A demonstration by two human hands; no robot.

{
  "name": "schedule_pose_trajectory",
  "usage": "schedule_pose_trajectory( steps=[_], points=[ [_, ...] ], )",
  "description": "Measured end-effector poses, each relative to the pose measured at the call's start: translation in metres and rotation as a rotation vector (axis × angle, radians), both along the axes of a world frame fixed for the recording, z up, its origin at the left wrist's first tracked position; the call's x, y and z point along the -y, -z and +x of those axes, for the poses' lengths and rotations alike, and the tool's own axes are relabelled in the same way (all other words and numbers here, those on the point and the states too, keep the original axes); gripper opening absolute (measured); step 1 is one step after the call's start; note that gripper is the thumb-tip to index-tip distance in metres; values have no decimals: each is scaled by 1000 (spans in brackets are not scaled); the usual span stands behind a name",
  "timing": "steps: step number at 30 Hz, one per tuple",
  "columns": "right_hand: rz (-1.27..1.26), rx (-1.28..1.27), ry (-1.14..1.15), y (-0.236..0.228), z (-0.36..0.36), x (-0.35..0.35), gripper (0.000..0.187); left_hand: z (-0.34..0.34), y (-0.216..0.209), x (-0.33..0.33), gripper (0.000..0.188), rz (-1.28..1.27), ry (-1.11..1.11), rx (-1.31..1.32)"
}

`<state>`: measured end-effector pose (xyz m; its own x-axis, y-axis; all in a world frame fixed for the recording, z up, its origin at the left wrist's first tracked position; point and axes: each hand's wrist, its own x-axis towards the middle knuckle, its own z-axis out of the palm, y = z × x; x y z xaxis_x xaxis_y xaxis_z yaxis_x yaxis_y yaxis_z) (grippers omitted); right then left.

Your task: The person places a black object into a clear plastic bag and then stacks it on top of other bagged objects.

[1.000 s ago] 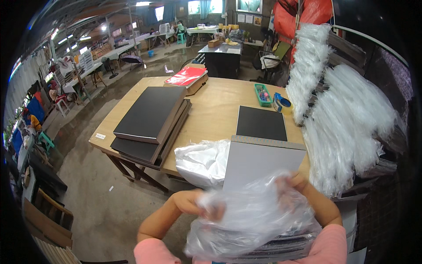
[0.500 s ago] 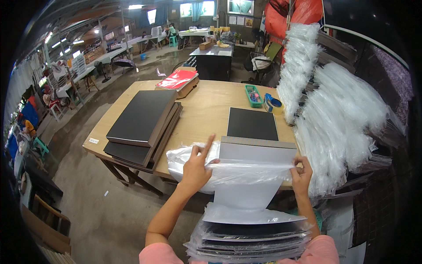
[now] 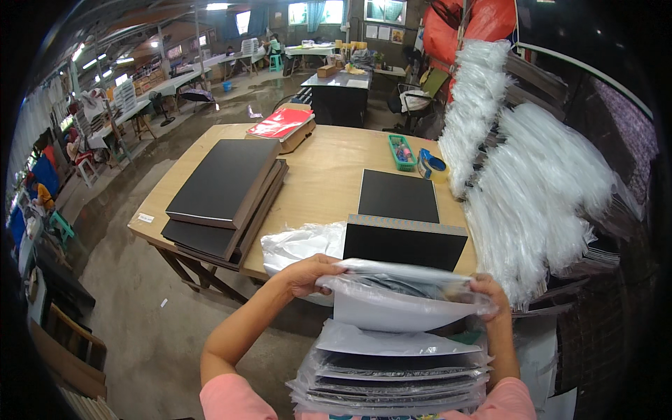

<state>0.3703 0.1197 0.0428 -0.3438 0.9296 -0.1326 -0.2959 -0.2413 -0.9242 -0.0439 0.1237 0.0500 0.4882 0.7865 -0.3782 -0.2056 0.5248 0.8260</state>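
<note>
A clear plastic bag [image 3: 413, 271] is stretched between my two hands at the near edge of the table. My left hand [image 3: 313, 275] has its fingers closed on the bag's left end, and my right hand [image 3: 491, 295] pinches the right end. A white sheet [image 3: 392, 311] hangs below the bag's mouth; whether it lies inside is hard to tell. Just beyond, a black board [image 3: 404, 245] with a pale top edge stands tilted, in front of a flat black sheet [image 3: 397, 196]. Close to my body is a stack of plastic-wrapped black sheets [image 3: 392, 374].
On the wooden table [image 3: 318, 164] are piled black boards [image 3: 224, 183], red-topped packs [image 3: 281, 122], crumpled plastic [image 3: 304, 245], a green basket [image 3: 402, 152] and tape rolls [image 3: 432, 165]. Heaped plastic-wrapped stacks [image 3: 539, 196] flank the right side. People work at far tables.
My hands have drawn the plastic down and toward me, off the board. Its black face now shows where white was. My left fingers, outstretched before, have closed on the bag.
</note>
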Motion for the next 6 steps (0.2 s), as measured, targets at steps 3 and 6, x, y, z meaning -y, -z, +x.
schedule_pose_trajectory(
  steps=[3, 6],
  points=[
    [-133, -218, 2, 61, 3, 12, 31, -23, 75, -9, 18, -162, 100, 195],
    [-118, -347, 3, 103, 6, 24, 42, -37, 164, 0, 15, -335, 68, 236]
  ],
)
